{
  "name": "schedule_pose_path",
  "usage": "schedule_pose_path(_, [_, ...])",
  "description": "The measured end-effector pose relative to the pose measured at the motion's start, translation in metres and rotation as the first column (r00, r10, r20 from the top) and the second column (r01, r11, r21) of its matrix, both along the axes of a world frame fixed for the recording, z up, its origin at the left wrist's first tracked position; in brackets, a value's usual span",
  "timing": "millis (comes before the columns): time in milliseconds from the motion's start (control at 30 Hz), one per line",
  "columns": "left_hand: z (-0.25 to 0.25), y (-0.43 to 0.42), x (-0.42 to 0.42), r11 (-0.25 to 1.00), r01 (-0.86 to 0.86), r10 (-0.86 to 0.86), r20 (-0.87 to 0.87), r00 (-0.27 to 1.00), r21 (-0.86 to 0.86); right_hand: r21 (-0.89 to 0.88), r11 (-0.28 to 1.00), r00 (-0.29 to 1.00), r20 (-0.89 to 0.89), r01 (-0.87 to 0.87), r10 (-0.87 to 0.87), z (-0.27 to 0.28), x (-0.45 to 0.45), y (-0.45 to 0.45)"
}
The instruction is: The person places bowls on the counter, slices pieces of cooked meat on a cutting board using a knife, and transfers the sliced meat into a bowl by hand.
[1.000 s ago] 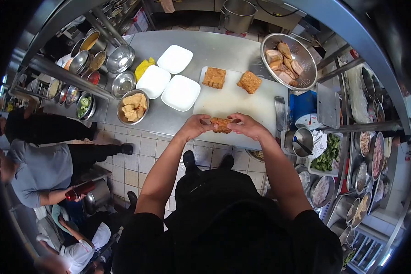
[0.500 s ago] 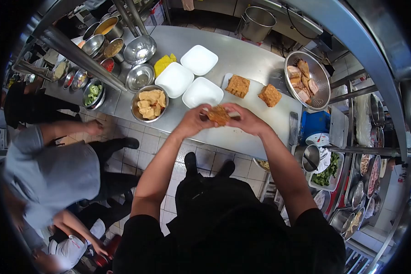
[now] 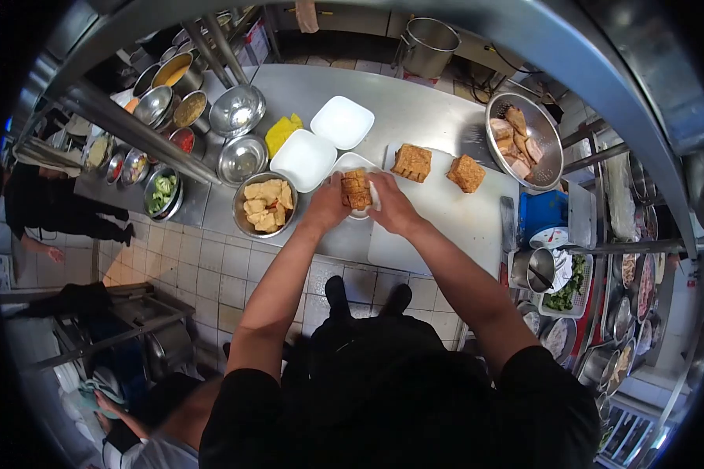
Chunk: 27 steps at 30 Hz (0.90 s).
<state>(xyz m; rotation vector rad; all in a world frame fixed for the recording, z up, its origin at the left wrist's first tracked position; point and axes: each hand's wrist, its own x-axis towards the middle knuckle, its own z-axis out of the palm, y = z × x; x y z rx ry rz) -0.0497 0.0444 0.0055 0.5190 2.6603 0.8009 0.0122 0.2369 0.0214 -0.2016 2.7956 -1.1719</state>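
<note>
Above a white square dish [image 3: 346, 162] on the steel counter [image 3: 289, 94], the left hand [image 3: 327, 206] and right hand [image 3: 393, 208] pinched a sliced browned block [image 3: 357, 190] between them, one at each side. Two uncut-looking blocks [image 3: 412, 162] sat on the cutting board [image 3: 446, 230]. Near its right edge, a blue scale [image 3: 541, 208] showed a dial [image 3: 551, 237] whose markings were too small to read.

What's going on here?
A person's left hand and right hand hold a browned, cut piece of food between them, over a white dish; whether it touches the dish is unclear. Two similar brown blocks sit on the cutting board to the right. Two other white dishes stand alongside, near a metal bowl of yellowish chunks.
</note>
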Motion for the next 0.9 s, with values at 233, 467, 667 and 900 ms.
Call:
schedule_pose_path(233, [0.051, 0.009, -0.001, 0.994, 0.076, -0.077, -0.01, 0.997, -0.082, 0.069, 0.865, 0.848, -0.249, 0.498, -0.468, 0.001, 0.171, 0.125])
schedule_pose_path(467, [0.035, 0.139, -0.042, 0.941, 0.32, -0.34, -0.28, 0.898, -0.114, 0.441, 0.559, 0.687, -0.216, 0.703, -0.694, -0.027, 0.244, 0.189])
schedule_pose_path(667, [0.043, 0.188, -0.058, 0.793, 0.478, -0.519, -0.008, 0.855, -0.377, 0.401, 0.526, 0.575, 0.0, 0.75, -0.818, -0.026, 0.23, 0.206])
schedule_pose_path(900, [0.025, 0.161, 0.018, 0.681, -0.115, -0.496, 0.571, 0.654, 0.723, -0.037, 0.5, 0.499, 0.155, 0.865, -0.852, -0.03, 0.295, 0.167])
